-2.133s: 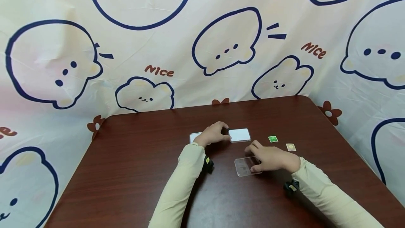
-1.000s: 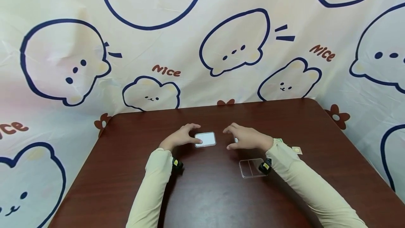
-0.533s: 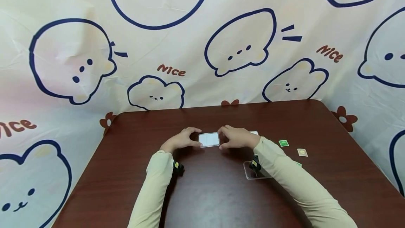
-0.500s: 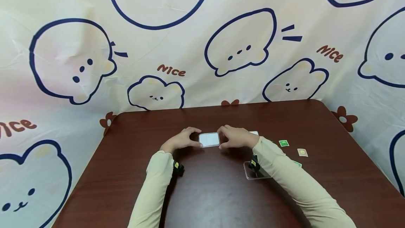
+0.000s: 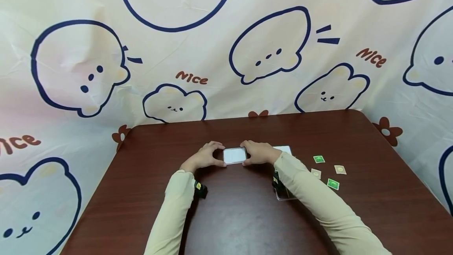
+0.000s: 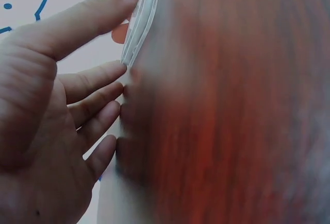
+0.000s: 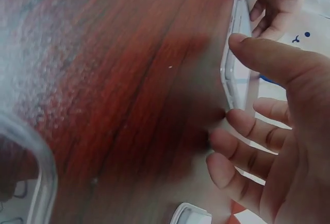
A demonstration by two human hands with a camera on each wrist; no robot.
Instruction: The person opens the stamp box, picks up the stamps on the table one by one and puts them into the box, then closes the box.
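Observation:
A flat, clear plastic case with a white inside [image 5: 234, 156] lies on the brown table between the two hands. My left hand [image 5: 201, 158] pinches its left end, the thumb on the near corner and the index finger on the far one. At the opposite end my right hand [image 5: 261, 153] holds it by thumb and fingers in the same way. The left wrist view shows the layered edge of the case [image 6: 143, 20] by the thumb. In the right wrist view the thumb rests against the near edge of the case [image 7: 231, 72].
A second white case [image 5: 283, 149] lies behind the right wrist, partly covered by it. Under the right forearm is a clear plastic tray or lid [image 5: 285, 197]. Small green squares [image 5: 333, 184] and cream squares [image 5: 340, 169] lie to the right. A patterned cloth [image 5: 212, 50] hangs behind the table.
My right hand has gone from the clear tray, past the second case, leftward to the first case. My left hand has shifted left to the other end. Both now hold it.

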